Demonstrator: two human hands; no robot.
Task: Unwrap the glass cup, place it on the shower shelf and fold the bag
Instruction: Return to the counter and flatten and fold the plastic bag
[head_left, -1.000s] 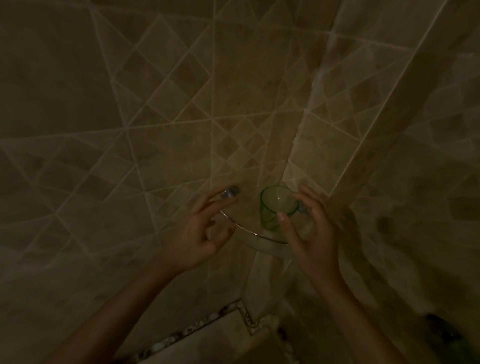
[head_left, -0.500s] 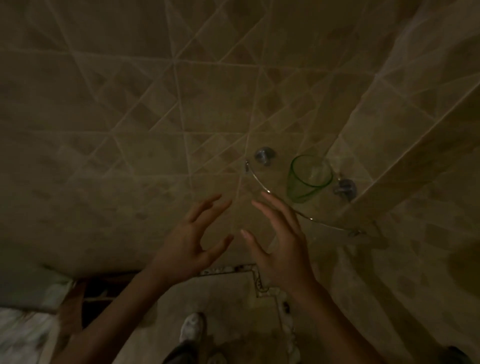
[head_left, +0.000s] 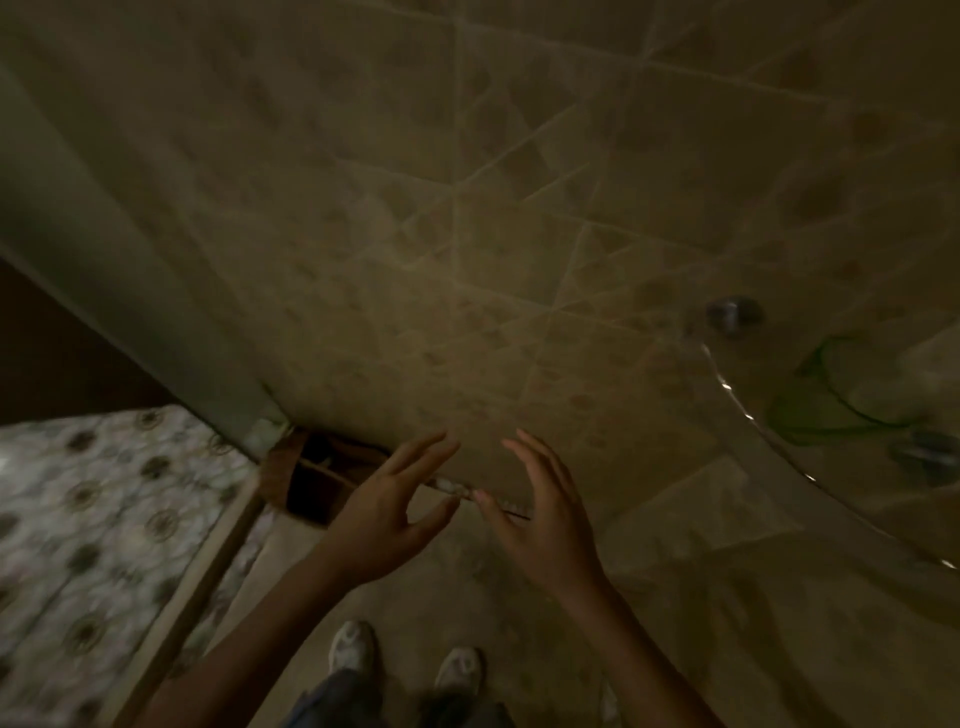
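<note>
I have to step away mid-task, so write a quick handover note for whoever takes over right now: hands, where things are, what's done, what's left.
Left hand: open, empty, nothing in its grip.
Right hand: open, empty, apart from the cup.
Green glass cup: unwrapped, standing on the glass corner shelf at the right, blurred but seemingly upright.
Brown bag: what looks like it lies on the floor at the wall's foot, just left of the left hand; too dim to tell its state.
Done: unwrap, cup placed.
Left: pick up the bag and fold it.

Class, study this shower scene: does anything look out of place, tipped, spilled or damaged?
Nothing stands out. The green glass cup stands upright on the glass corner shelf, though blurred. Both hands, left and right, are open and empty.
</note>
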